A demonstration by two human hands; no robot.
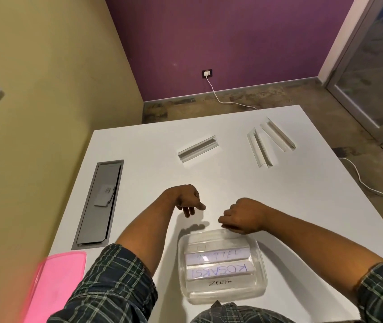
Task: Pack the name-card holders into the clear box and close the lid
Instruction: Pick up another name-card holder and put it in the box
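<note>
Left hand (187, 199) loosely curled, holding nothing; right hand (244, 216) curled at far rim of clear box (261, 264), grip unclear. Inside, four carded holders; legible: "KOSAKSI" (219, 271), "ZEBRA" (219, 283). Farther on white desk (302, 194), three empty holders (197, 149). Pink lid (60, 283) at left.

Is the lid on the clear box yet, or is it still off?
Off. The clear box is open-topped with name cards showing inside, and the pink lid lies flat on the table, to its left.
</note>
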